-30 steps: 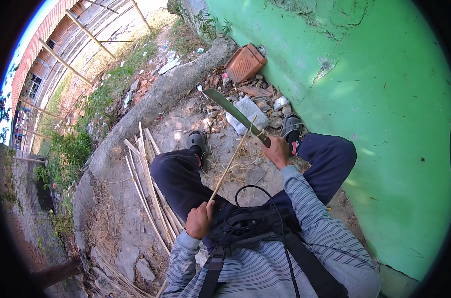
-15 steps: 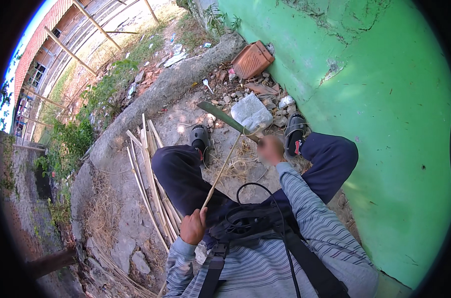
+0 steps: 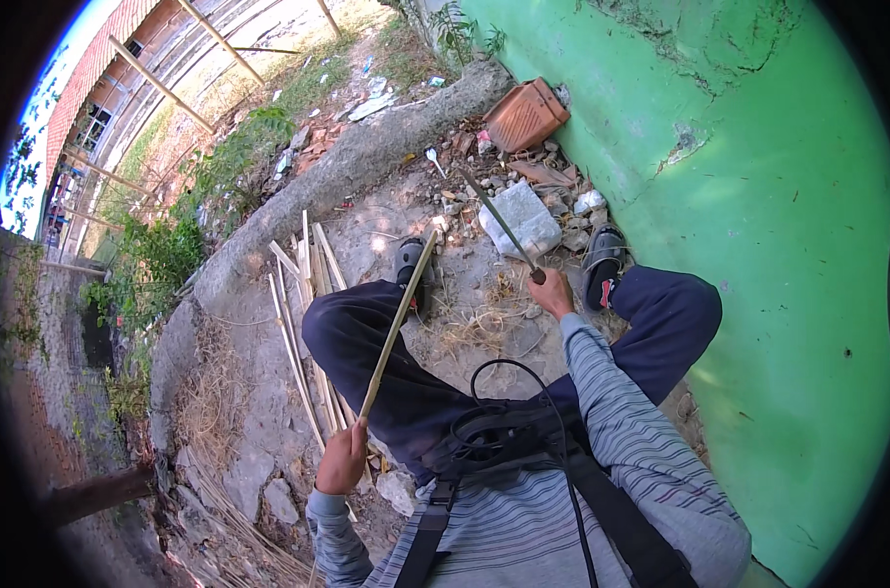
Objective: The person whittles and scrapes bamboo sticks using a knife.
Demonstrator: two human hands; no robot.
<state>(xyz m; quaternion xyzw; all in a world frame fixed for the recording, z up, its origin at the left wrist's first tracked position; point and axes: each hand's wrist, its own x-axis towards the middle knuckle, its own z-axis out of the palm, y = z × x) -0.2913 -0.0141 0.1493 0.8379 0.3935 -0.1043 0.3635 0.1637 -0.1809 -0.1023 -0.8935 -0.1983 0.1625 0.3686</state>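
Because the left hand (image 3: 343, 461) is clamped around the near end of a pale strip (image 3: 395, 328), below and left of the white block (image 3: 530, 221), most of its length is free, ending left of the block. Just below the block, the right hand (image 3: 554, 294) is closed on the handle of a long knife (image 3: 501, 223), presumably to keep clear of the blade (image 3: 484, 201), which crosses in front of the block's left side. Loose strips (image 3: 310, 265) lie farther left of the block. Compared with half a second earlier, strip and blade no longer meet below the block; they stand well apart, the blade nearly edge-on.
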